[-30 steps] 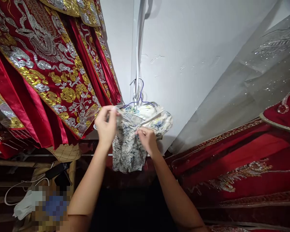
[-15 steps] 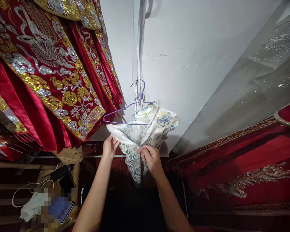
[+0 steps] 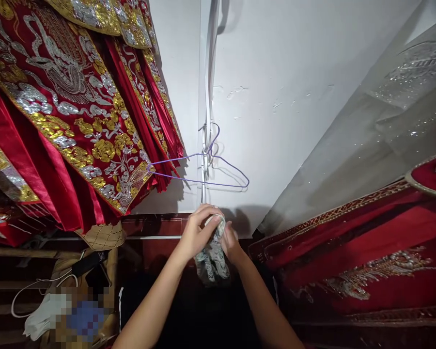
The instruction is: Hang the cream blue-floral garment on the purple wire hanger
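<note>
Both hands are in close, low in the middle of the view. The left hand point(image 3: 198, 232) has its grip clamped on a bunched-up floral garment point(image 3: 212, 259), fingers curled over the top of the wad, thumb tucked beneath. The right hand point(image 3: 232, 242) presses in from the other side, its grip closed on the same cloth, touching the left hand's fingertips. The garment is white with a blue-grey printed pattern, crumpled into a tight bundle between the two palms, and a short tail of it hangs down below them.

Just above the hands, a purple wire hanger point(image 3: 203, 169) hangs bare on the white wall point(image 3: 294, 97), its hook caught on a white strip that runs straight down the wall. The hanger's left tip reaches the hem of the red embroidered robes point(image 3: 76, 121) that fill the upper left, thick with gold and silver flower stitching. The garment is clear of the hanger, apart from it, held below its bottom wire.

Over on the right lies more red fabric point(image 3: 366, 242) with gold trim and beaded patterns, and above it a sheer grey sequinned cloth point(image 3: 396, 111) slants across the wall. Down in the lower left corner sit a woven tan item point(image 3: 101, 235), a white cord point(image 3: 36, 286) looping around, and some white cloth point(image 3: 39, 315) beside a blurred patch. Below the forearms it is dark, and nothing there can be made out.
</note>
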### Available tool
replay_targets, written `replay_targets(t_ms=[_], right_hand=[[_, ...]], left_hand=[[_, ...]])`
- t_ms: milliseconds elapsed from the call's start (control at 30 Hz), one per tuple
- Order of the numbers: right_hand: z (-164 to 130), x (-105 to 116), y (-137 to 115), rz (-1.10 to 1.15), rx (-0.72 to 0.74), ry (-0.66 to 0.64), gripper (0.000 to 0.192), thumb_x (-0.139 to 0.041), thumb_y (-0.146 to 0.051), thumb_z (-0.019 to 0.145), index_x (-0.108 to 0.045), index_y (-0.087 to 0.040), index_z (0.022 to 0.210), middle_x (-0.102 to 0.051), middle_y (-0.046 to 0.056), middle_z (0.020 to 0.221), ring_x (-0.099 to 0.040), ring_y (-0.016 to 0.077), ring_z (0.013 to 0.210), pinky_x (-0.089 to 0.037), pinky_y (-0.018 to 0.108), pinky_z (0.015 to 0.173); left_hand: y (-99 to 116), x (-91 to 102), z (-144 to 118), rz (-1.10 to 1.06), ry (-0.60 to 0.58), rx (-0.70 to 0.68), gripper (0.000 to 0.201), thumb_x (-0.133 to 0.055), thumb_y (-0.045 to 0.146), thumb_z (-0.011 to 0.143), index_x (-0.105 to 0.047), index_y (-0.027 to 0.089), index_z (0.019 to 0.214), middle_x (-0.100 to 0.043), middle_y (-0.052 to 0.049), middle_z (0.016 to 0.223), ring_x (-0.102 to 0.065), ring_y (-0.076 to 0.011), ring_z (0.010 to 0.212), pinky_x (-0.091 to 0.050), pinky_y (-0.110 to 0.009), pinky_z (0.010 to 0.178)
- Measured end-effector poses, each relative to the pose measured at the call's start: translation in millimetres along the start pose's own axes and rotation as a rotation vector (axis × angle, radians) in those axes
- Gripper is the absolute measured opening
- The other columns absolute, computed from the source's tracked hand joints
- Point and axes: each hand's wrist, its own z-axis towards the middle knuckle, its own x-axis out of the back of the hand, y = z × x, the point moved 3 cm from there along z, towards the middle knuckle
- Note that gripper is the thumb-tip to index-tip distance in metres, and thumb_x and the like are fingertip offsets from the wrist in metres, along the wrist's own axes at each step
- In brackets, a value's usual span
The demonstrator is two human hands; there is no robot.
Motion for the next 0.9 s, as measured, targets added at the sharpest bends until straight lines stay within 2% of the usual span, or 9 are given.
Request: replay_targets(t_ms=[100, 167, 267, 367, 500, 567, 667, 767, 900], right_hand=[[8.3, -4.5, -18.6, -0.070, 0.027, -0.189, 0.031, -0.065, -0.047, 0.085, -0.072, -0.021, 0.101, -0.070, 0.005, 0.080, -0.064, 0.0229, 0.071, -0.053, 0.035, 0.067], [21.0, 2.5, -33.5, -0.243, 0.060, -0.267, 0.015, -0.069, -0.033, 0.079, -0.072, -0.019, 0.085, -0.067, 0.003, 0.073, -0.060, 0.0200, 0.065, -0.049, 0.031, 0.062], [57.1, 28.8, -53.8, -0.406, 0.183, -0.082, 0.017, -0.061, -0.020, 0.075, -0.074, -0.018, 0.085, -0.070, 0.002, 0.079, -0.061, 0.0187, 0.071, -0.047, 0.028, 0.066], [102.1, 53.6, -53.6, -0.383, 0.266, 0.191, 0.042, -0.059, -0.020, 0.073, -0.071, -0.019, 0.114, -0.072, 0.004, 0.100, -0.064, 0.0207, 0.088, -0.049, 0.030, 0.081], [139.1, 56.6, -13.4, -0.325, 0.093, 0.037, 0.035, -0.056, -0.033, 0.081, -0.071, -0.022, 0.111, -0.072, 0.006, 0.107, -0.063, 0.0237, 0.103, -0.047, 0.034, 0.093], [137.0, 57.5, 6.5, -0.323, 0.017, -0.046, 0.029, -0.055, -0.037, 0.082, -0.072, -0.021, 0.099, -0.072, 0.005, 0.094, -0.064, 0.0234, 0.093, -0.049, 0.033, 0.084], [117.7, 72.6, 16.8, -0.350, 0.053, 0.001, 0.019, -0.056, -0.036, 0.077, -0.065, -0.019, 0.079, -0.064, 0.003, 0.074, -0.057, 0.0197, 0.074, -0.045, 0.028, 0.066], [95.8, 93.9, 7.1, -0.392, 0.068, 0.053, 0.012, -0.058, -0.031, 0.070, -0.056, -0.019, 0.070, -0.053, -0.001, 0.066, -0.046, 0.0148, 0.065, -0.037, 0.024, 0.057], [79.2, 112.0, -17.6, -0.427, 0.019, 0.099, 0.011, -0.058, -0.028, 0.067, -0.053, -0.019, 0.066, -0.045, -0.003, 0.062, -0.040, 0.0124, 0.061, -0.031, 0.024, 0.052]], left_hand=[[-3.8, 17.8, -0.5, 0.086, 0.031, -0.025, 0.028, -0.058, 0.039, 0.094, -0.073, 0.024, 0.113, -0.067, -0.010, 0.116, -0.056, -0.0277, 0.117, -0.040, -0.039, 0.106], [-19.2, 32.5, -8.4, 0.080, -0.082, 0.094, 0.035, -0.052, 0.045, 0.096, -0.070, 0.024, 0.118, -0.068, -0.009, 0.114, -0.058, -0.0281, 0.114, -0.043, -0.038, 0.101], [-46.1, 49.3, -32.7, 0.189, -0.375, 0.297, 0.046, -0.046, 0.055, 0.096, -0.072, 0.017, 0.091, -0.069, -0.006, 0.086, -0.062, -0.0251, 0.087, -0.048, -0.031, 0.078], [-59.0, 66.8, -51.4, 0.483, -0.463, 0.332, 0.048, -0.049, 0.057, 0.094, -0.063, 0.015, 0.075, -0.065, -0.004, 0.076, -0.058, -0.0199, 0.072, -0.043, -0.026, 0.067], [-51.7, 95.5, -51.3, 0.823, -0.397, 0.283, 0.045, -0.042, 0.052, 0.098, -0.061, 0.017, 0.078, -0.065, -0.006, 0.075, -0.057, -0.0191, 0.067, -0.040, -0.028, 0.067], [-45.2, 112.7, -45.9, 0.934, -0.386, 0.275, 0.045, -0.038, 0.049, 0.100, -0.062, 0.018, 0.078, -0.067, -0.007, 0.075, -0.059, -0.0199, 0.067, -0.042, -0.030, 0.073], [-36.6, 138.8, -35.9, 1.043, -0.394, 0.328, 0.042, -0.038, 0.043, 0.100, -0.063, 0.019, 0.076, -0.068, -0.007, 0.072, -0.062, -0.0214, 0.069, -0.044, -0.035, 0.082], [-22.1, 154.0, -20.1, 1.033, -0.359, 0.289, 0.036, -0.039, 0.041, 0.099, -0.067, 0.020, 0.089, -0.072, -0.008, 0.086, -0.067, -0.0239, 0.081, -0.047, -0.034, 0.083], [6.3, 150.7, 11.0, 1.020, -0.242, 0.110, 0.033, -0.039, 0.038, 0.100, -0.065, 0.020, 0.110, -0.072, -0.009, 0.104, -0.067, -0.0256, 0.097, -0.049, -0.036, 0.089]])
